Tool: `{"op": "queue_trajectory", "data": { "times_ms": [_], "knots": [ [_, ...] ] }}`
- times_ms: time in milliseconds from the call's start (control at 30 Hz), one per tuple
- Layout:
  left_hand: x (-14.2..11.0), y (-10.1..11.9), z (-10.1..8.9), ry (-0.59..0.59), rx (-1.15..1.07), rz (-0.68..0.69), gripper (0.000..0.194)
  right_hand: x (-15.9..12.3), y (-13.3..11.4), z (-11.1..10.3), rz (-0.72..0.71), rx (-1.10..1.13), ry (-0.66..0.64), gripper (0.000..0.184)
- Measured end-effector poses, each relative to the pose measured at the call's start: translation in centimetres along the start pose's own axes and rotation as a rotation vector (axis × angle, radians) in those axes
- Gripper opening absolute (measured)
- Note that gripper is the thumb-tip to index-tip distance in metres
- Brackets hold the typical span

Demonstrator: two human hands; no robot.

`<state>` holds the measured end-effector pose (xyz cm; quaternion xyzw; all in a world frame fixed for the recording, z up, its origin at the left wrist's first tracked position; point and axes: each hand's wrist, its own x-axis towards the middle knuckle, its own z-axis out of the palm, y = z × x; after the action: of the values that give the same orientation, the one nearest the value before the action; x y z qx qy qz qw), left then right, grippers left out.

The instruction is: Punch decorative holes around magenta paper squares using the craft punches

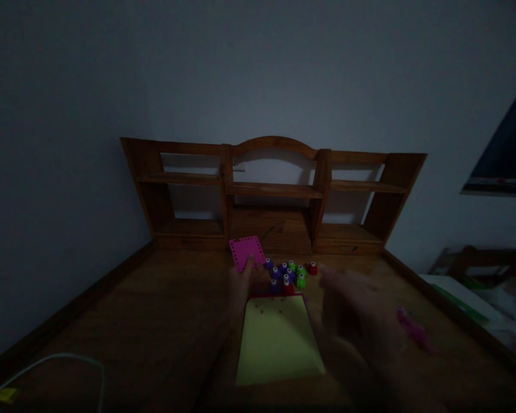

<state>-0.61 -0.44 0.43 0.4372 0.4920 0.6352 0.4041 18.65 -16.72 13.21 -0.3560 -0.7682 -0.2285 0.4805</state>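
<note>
A pink square card [243, 250] with dark marks along its edges is gripped in my left hand [239, 282], thumb on its face. My right hand [352, 301] is smeared by motion, so its fingers cannot be made out. It is to the right of a yellow sheet [280, 344], which has several small reddish specks near its far end. Beyond the sheet stand several small one-eyed toys: a red one [312, 269] nearest my right hand, green ones [300, 280] and purple ones [276, 273]. Another red toy [288, 288] stands at the sheet's far edge.
A wooden shelf unit [275, 189] stands along the back of the wooden table [163, 310]. On the right lies a pink object [414, 330], partly blurred. At the front left are a pale cable [75, 356] and a yellow item [2, 396]. A chair [477, 261] is beyond the right edge.
</note>
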Motion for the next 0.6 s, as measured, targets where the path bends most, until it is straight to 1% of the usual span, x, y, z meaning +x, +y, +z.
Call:
{"op": "queue_trajectory", "data": {
  "times_ms": [33, 67, 100, 133, 167, 233, 300, 433, 533, 600],
  "knots": [
    [-0.1, 0.1, 0.1, -0.018, 0.008, -0.006, 0.050, 0.0, 2.5, 1.1, 0.021, -0.073, 0.024, 0.036],
    [-0.2, 0.1, 0.2, -0.034, 0.012, -0.016, 0.051, -0.2, 4.9, 2.4, 0.049, -0.133, 0.094, 0.035],
    [-0.3, 0.1, 0.2, -0.053, 0.014, -0.029, 0.053, -0.7, 7.1, 3.6, 0.076, -0.171, 0.123, 0.033],
    [-0.3, 0.1, 0.3, -0.073, 0.015, -0.042, 0.054, -1.4, 9.0, 4.8, 0.104, -0.209, 0.186, 0.030],
    [-0.3, 0.0, 0.3, -0.090, 0.016, -0.057, 0.055, -2.2, 10.5, 6.0, 0.154, -0.235, 0.224, 0.028],
    [-0.2, -0.3, 0.4, -0.112, 0.013, -0.082, 0.055, -3.9, 12.4, 7.8, 0.241, -0.215, 0.212, 0.029],
    [0.1, -0.6, 0.4, -0.124, -0.021, -0.102, 0.054, -5.2, 13.1, 8.8, 0.333, -0.166, 0.161, 0.031],
    [0.2, -0.9, 0.6, -0.132, -0.099, -0.162, 0.053, -6.6, 12.8, 9.5, 0.420, -0.070, 0.010, 0.030],
    [-0.2, -0.4, 0.6, -0.158, -0.111, -0.190, 0.052, -7.1, 12.6, 9.9, 0.479, -0.037, -0.095, 0.030],
    [-0.6, 0.1, 0.5, -0.181, -0.112, -0.177, 0.051, -7.3, 12.5, 10.3, 0.507, -0.015, -0.165, 0.033]
  ]
}}
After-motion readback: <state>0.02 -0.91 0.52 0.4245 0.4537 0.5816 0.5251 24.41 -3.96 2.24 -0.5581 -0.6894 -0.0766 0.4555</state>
